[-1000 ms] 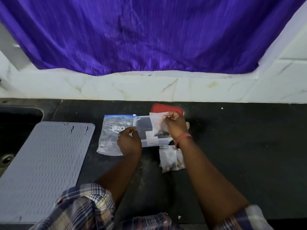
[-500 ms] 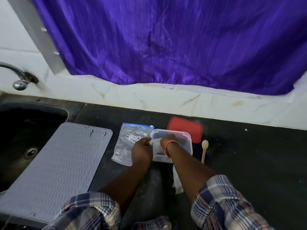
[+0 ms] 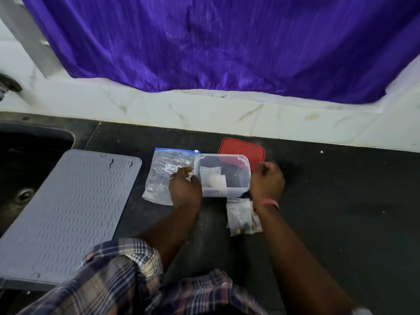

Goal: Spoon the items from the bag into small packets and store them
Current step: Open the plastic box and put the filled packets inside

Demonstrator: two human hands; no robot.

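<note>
On the dark desk (image 3: 329,201), a clear plastic container (image 3: 223,178) stands open near the back edge, with small clear packets (image 3: 212,177) lying inside it against its left wall. A red lid (image 3: 247,150) lies flat behind the container, partly covered by its far right corner. Just left of the container lies a large clear zip bag (image 3: 162,173) with a blue seal strip and white lettering, flat on the desk.

The left hand (image 3: 184,187) rests over the right edge of the zip bag, beside the container's left wall, its fingers curled; whether it pinches the bag or the container rim cannot be told. The right hand (image 3: 267,180) sits at the container's right wall, blurred, fingers curled inward; what it grips, if anything, cannot be told. A pink band circles that wrist.

A filled packet (image 3: 241,218) with dark and brownish bits lies on the desk just in front of the container, beside the right wrist.

A grey ribbed mat (image 3: 68,208) covers the left part of the desk, beside a dark sink (image 3: 27,160). A purple curtain (image 3: 216,46) hangs above the white tiled ledge.
</note>
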